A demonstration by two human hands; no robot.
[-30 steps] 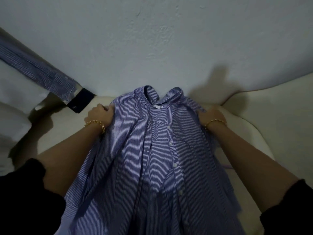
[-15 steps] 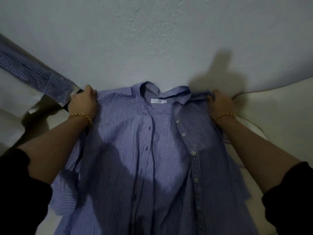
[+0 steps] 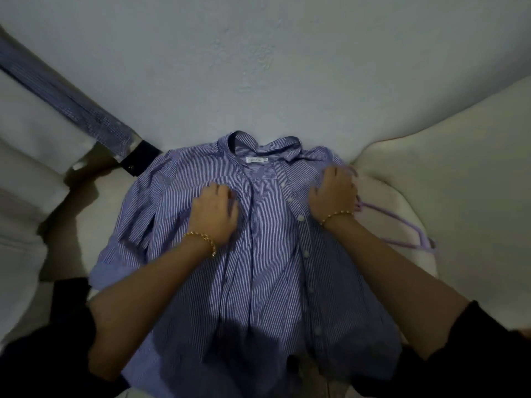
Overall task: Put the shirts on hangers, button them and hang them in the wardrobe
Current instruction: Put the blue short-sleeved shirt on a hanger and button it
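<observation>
Two hands lie on the open shirt (image 3: pixel 267 254). The right hand (image 3: pixel 333 193) has its fingers curled into the cloth at the shirt's right shoulder, bunching it. The left hand (image 3: pixel 214 214) rests on the left front panel just beside the button strip, knuckles bent; its fingertips are hidden, so I cannot tell whether it pinches the cloth or only presses it. Each wrist carries a gold bracelet (image 3: pixel 201 239).

The striped blue shirt is spread face up and unbuttoned on a cream sofa (image 3: pixel 431 173), collar toward the pale wall (image 3: pixel 258 67), with its white label (image 3: pixel 255 160) showing. A lilac hanger (image 3: pixel 402 231) lies on the seat just right of the shirt, one end reaching the right hand. A checked shirt (image 3: pixel 66 101) hangs at far left.
</observation>
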